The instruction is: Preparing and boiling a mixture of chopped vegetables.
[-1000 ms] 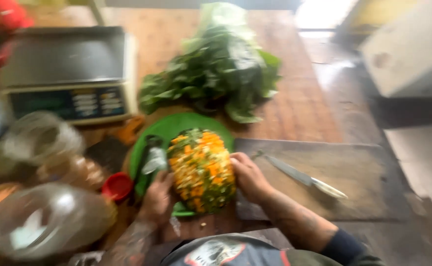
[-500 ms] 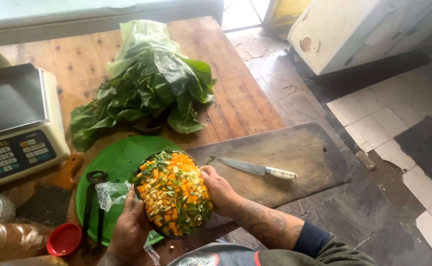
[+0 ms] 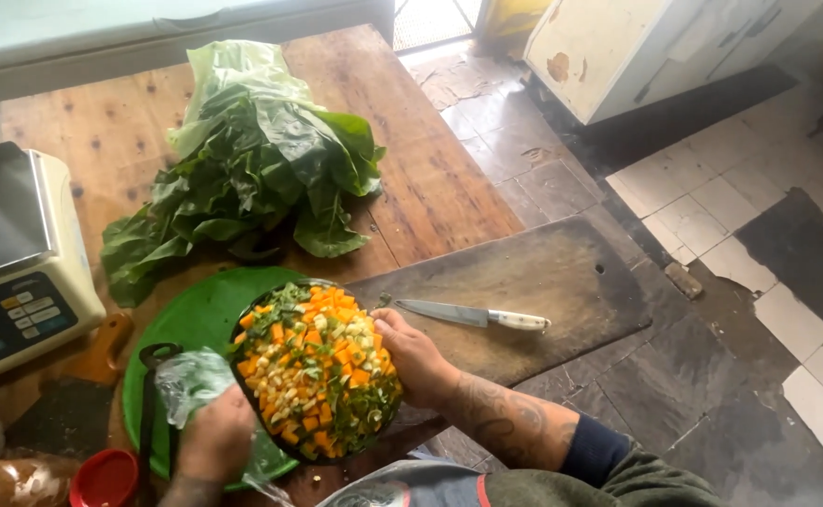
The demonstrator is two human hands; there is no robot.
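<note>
A dark tray (image 3: 243, 371) heaped with chopped vegetables (image 3: 318, 371), orange, yellow and green, sits tilted over a green plate (image 3: 196, 314). My right hand (image 3: 416, 357) grips the tray's right edge. My left hand (image 3: 210, 441) is at its lower left edge, closed on a crumpled clear plastic bag (image 3: 191, 380). A knife (image 3: 472, 315) with a white handle lies on the dark cutting board (image 3: 543, 277), just right of my right hand.
A pile of large leafy greens (image 3: 252, 169) lies on the wooden table (image 3: 411, 160) behind the plate. A weighing scale (image 3: 13, 263) stands at left. A red lid (image 3: 104, 479) and jars are at bottom left. The tiled floor (image 3: 768, 244) lies at right.
The view has swung right and closer, so the scale moved to the left edge and the floor came in. Both hands stay at the vegetable tray.
</note>
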